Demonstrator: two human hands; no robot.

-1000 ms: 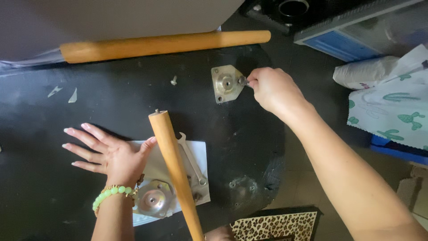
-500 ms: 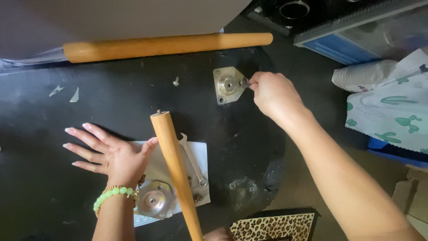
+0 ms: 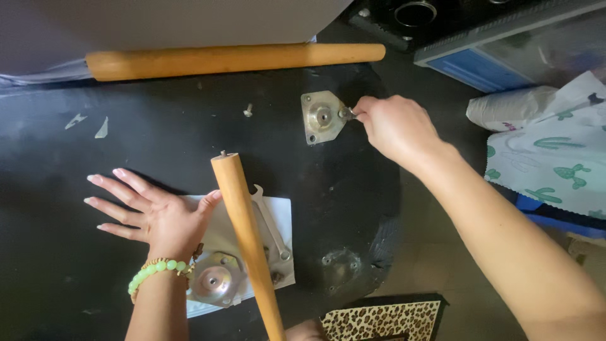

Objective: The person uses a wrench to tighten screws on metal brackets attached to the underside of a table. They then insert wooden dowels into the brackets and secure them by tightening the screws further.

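Metal plate (image 3: 323,117): right hand (image 3: 394,126) fingers pinch seemingly a screw there; left hand (image 3: 151,211) lies spread.

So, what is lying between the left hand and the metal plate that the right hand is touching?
In the head view, the upright wooden leg stands between the left hand and the metal plate; beyond it, only bare black surface.

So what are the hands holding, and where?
Right hand pinches something small at the metal plate's right corner. Left hand holds nothing, flat on the table.
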